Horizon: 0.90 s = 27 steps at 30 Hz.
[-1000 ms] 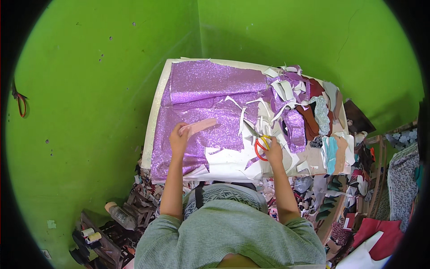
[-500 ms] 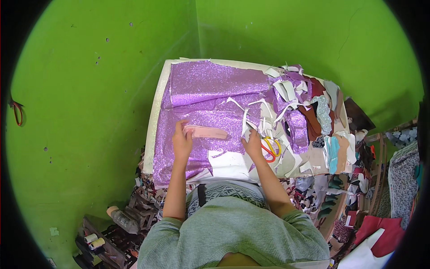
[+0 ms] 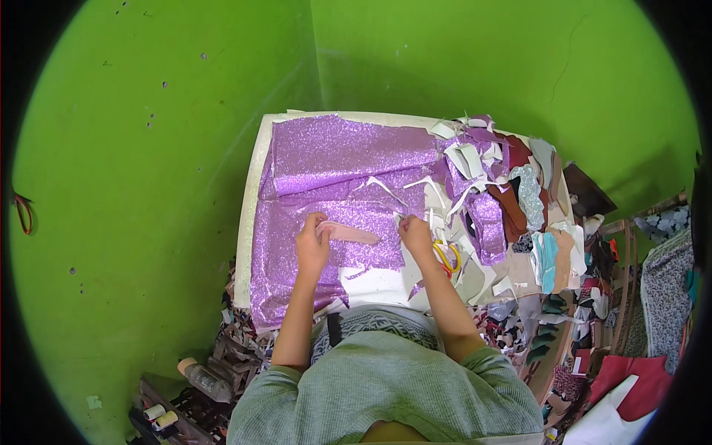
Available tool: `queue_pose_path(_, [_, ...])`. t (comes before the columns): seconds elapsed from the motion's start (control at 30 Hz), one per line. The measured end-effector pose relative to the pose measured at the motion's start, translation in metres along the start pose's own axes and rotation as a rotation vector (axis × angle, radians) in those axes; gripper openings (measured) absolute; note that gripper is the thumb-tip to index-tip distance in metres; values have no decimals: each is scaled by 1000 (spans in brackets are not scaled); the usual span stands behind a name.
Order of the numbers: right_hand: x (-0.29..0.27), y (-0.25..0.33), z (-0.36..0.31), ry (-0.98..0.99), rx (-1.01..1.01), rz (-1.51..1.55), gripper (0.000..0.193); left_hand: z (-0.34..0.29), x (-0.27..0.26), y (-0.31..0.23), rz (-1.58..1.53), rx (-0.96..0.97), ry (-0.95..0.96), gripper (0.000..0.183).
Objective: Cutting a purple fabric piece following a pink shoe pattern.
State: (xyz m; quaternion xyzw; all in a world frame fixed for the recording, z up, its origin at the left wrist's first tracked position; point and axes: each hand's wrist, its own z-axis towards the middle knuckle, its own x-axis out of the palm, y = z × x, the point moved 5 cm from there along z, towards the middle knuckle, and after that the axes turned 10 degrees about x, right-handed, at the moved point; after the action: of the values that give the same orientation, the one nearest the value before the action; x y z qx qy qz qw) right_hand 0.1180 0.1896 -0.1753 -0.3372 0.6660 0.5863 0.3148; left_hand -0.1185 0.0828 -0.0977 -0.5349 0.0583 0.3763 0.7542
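Pink strip (image 3: 354, 233) was in the left hand (image 3: 314, 239), thumb and fingers pinching its left end; its far end pointed toward the right hand, over the purple glitter sheet (image 3: 297, 256) on the pale board (image 3: 251, 200). Right hand (image 3: 417, 236) had fingers drawn in narrow near the sheet's right part; something small showed at the fingertips, but couldn't tell what, or whether it was gripped. Scissors (image 3: 458, 257), yellow and red handles, sat just right of that wrist, blades out of sight. White scraps (image 3: 465, 159), teal pieces (image 3: 547, 267) and a silver glitter piece (image 3: 529, 196) lay on the board's right side. Containers: clear bottle (image 3: 206, 381) tipped over at lower left, contents unclear. Thread spools (image 3: 165, 420) were by a dark wooden frame (image 3: 184, 420); couldn't tell if in or on it.
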Motion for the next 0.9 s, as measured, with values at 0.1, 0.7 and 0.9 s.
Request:
queue_pose_path(0.1, [-37, -5, -2, -88, -18, 123, 16, 2, 1, -8, -40, -27, 36, 18])
queue_pose_path(0.7, [16, 9, -41, 135, -35, -156, 58, 17, 14, -22, -35, 132, 157, 21])
queue_pose_path(0.9, [24, -4, -35, 239, 171, -14, 60, 12, 17, -7, -122, -119, 199, 23])
